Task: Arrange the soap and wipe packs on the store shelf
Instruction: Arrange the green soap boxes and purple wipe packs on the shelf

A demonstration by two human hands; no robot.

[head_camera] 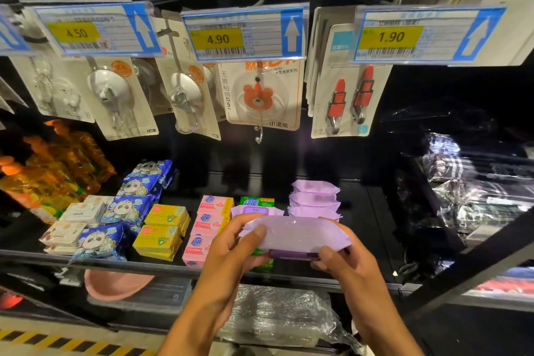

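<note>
I hold a purple wipe pack point(294, 233) in both hands, just in front of the shelf point(372, 228) and above its front edge. My left hand point(231, 246) grips the pack's left end, thumb on top and fingers curled under. My right hand point(344, 263) clamps the right end the same way. The pack lies flat, long side across, with what looks like its darker lid on the underside. Behind it, a row of the same purple packs point(315, 197) runs toward the back of the shelf. One more purple pack point(251, 210) lies just left of that row, in front of the green soap point(257, 202). Pink soap boxes point(206, 224) and yellow ones point(166, 228) sit further left. I judge this is the placing step for this pack. Next I need to carry it forward and set it at the front of the purple row, squared with the others, without knocking the loose pack or the pink boxes beside it
</note>
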